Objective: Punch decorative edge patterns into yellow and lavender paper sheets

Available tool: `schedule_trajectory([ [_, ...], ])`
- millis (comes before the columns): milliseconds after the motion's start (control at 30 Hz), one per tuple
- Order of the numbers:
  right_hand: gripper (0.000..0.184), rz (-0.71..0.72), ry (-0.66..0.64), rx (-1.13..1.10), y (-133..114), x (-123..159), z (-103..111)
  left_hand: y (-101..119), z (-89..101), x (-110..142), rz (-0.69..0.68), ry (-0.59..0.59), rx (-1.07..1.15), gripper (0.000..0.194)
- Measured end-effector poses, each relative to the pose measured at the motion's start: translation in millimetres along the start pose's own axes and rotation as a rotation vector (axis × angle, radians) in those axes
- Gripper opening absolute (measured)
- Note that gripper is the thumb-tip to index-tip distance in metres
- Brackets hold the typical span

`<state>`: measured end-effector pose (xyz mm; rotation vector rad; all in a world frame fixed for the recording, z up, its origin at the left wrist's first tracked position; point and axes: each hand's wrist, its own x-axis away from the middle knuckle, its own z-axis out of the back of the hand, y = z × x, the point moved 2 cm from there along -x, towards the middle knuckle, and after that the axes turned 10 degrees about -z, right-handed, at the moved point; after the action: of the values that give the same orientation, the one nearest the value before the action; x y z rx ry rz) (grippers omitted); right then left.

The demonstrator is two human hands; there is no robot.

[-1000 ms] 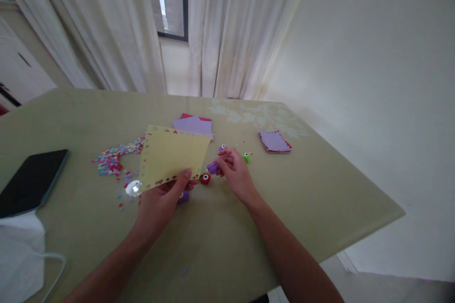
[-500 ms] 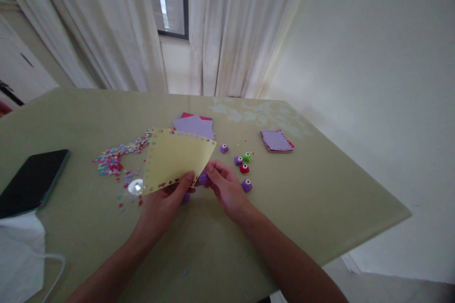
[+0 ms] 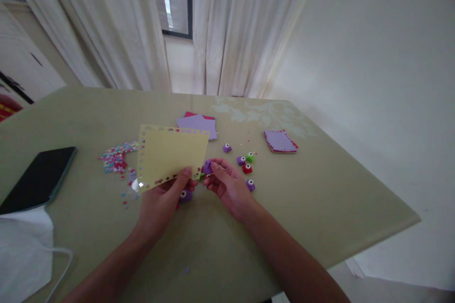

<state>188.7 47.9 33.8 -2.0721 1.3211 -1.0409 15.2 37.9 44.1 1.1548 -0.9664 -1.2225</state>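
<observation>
My left hand (image 3: 164, 197) pinches a yellow sheet of paper (image 3: 172, 151) by its lower edge, thumb on top. Small punched shapes run along the sheet's edges. In the fingers of my right hand (image 3: 229, 187) is a small purple craft punch (image 3: 207, 167), close beside the sheet's lower right corner; whether they touch I cannot tell. Another purple punch with an eye (image 3: 185, 195) lies partly hidden by my left hand. Right of my right hand are a green punch (image 3: 250, 156), a red punch (image 3: 247, 168) and several purple ones.
Colourful paper confetti (image 3: 115, 157) is heaped to the left, near a black phone (image 3: 39, 177) and a white face mask (image 3: 26, 255). Behind the sheet lie loose purple and red papers (image 3: 201, 124). A stack of edge-punched squares (image 3: 280, 141) sits at the right.
The yellow sheet has shifted left and turned to face me more squarely. My right hand has drawn the purple punch slightly away from the sheet's corner.
</observation>
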Motion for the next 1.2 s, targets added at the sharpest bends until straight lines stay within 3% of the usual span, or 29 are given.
schedule_trajectory([
  [267,0.049,-0.021,0.009,0.048,-3.2,2.9,-0.5,4.2,-0.3,-0.7,-0.053,0.019,0.086,0.04],
  [467,0.041,0.007,0.015,0.046,-4.8,-0.8,1.9,2.9,0.1,-1.2,-0.056,-0.011,0.041,0.041],
  [733,0.039,0.131,0.006,0.233,-7.5,1.0,2.8,9.5,-2.4,-1.3,-0.016,-0.049,0.019,0.038],
  [933,0.038,0.142,0.023,0.318,-7.0,2.8,2.4,7.2,-4.0,-0.6,-0.05,-0.067,-0.005,0.037],
  [1200,0.04,0.19,0.03,0.296,-10.8,3.6,1.4,0.8,-7.9,0.3,-0.072,-0.11,0.003,0.034],
])
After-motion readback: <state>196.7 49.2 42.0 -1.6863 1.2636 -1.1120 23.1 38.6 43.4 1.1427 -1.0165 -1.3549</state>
